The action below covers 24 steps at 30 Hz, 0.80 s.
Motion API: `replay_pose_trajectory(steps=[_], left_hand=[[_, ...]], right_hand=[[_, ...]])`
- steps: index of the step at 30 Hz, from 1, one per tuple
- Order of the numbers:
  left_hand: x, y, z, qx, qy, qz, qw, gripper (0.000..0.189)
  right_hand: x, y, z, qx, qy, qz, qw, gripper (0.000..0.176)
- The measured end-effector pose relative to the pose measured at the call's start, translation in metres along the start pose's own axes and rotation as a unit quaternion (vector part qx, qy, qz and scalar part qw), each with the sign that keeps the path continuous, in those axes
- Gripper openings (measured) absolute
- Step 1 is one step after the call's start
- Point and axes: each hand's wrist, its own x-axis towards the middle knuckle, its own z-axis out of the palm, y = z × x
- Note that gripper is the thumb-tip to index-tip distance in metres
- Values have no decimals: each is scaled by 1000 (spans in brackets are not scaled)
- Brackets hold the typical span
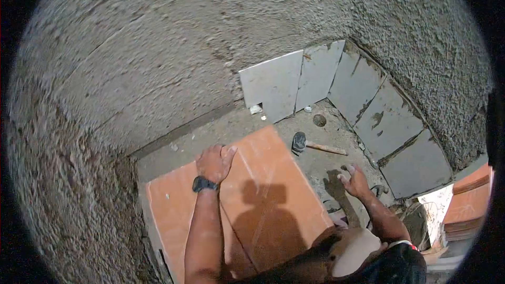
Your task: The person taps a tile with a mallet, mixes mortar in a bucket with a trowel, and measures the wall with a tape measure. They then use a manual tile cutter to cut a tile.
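My left hand (213, 164), with a dark watch on its wrist, rests on the far edge of an orange tile (279, 168). Its fingers lie stretched out. My shadow falls across the tile's surface. To the right, my right hand (356, 181) hovers over the grey floor with its fingers apart and a little bent, holding nothing I can see. Between that hand and the wall lies a rubber mallet (326, 148) with a black head and a wooden handle.
Several pale wall tiles (273, 85) line the bottom of the rough cement wall (158, 47) around the corner. A round drain hole (319, 120) sits in the floor (284, 131). Orange tiles (468, 194) stand stacked at the far right.
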Motion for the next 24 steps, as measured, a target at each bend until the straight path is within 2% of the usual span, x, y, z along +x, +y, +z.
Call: replay_pose_trajectory(steps=[1,3,4,6,8,10,11,15,16,18,19,21,22,24], left_hand=[[-1,0,-3,11,-14,-2,1000,61],[-4,2,-12,-2,-27,-13,1000,62],[-5,3,-16,-7,-43,-18,999,63],[-8,3,-18,-15,-39,-24,999,63],[-9,1,-16,-17,-34,-26,999,63],[-12,-2,-12,8,17,-28,999,61],[-12,-4,-12,6,14,-29,999,61],[-21,-10,-15,12,7,-46,999,61],[-19,-13,-18,16,-1,-56,998,61],[-17,-18,-15,19,-5,-52,998,62],[-18,-21,-12,22,-17,-46,999,62],[-22,-25,-8,16,15,-44,999,60],[-22,-22,-7,5,41,-39,998,59],[-21,-19,-11,1,36,-47,998,59]], right_hand=[[-10,-12,-10,-8,-2,-7,1000,44],[-27,-35,-27,111,-4,80,991,39],[-32,-42,-33,102,-5,76,992,39],[-43,-55,-43,185,-14,72,980,41],[-48,-94,-74,201,-44,78,976,42],[-50,-137,-100,140,-157,61,976,54],[-47,-147,-98,137,-159,63,976,54],[-30,-172,-72,75,-246,53,965,88],[-20,-176,-58,72,-242,47,967,88],[-4,-186,-31,180,-221,77,955,81],[-5,-197,-30,183,-221,70,955,81],[-7,-210,-35,74,-216,37,973,69],[-4,-206,-33,73,-216,34,973,69],[1,-197,-29,49,-251,43,966,62]])
